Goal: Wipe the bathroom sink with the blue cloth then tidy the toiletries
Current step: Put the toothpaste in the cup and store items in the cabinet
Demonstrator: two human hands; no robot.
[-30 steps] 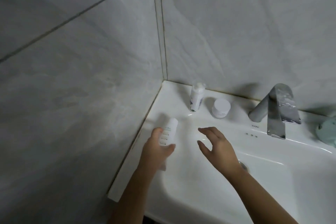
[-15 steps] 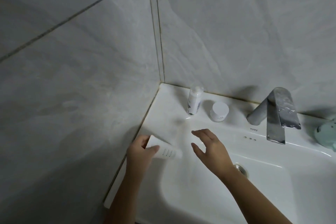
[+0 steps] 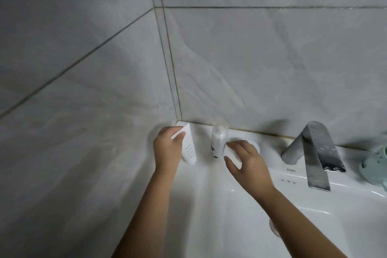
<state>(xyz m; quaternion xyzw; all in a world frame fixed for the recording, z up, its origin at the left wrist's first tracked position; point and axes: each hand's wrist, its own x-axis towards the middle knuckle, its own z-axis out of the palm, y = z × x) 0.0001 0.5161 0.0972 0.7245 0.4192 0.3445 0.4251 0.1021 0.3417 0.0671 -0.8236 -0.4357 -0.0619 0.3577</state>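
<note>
Right now the left grip (image 3: pixel 167 148) is curled round a white plastic squeeze tube (image 3: pixel 189 151). It pinches the tube's flat end, cap end down and tilted, at the tiled corner, ten o'clock of the white ceramic sink (image 3: pixel 209 205). The right grip (image 3: pixel 249 163) is spread wide and holds nothing. It is just beside a small clear-capped white bottle (image 3: pixel 218 142) at twelve o'clock and partly hides a round white jar (image 3: pixel 254 144). A chrome tap (image 3: pixel 314 148) stands at two o'clock.
</note>
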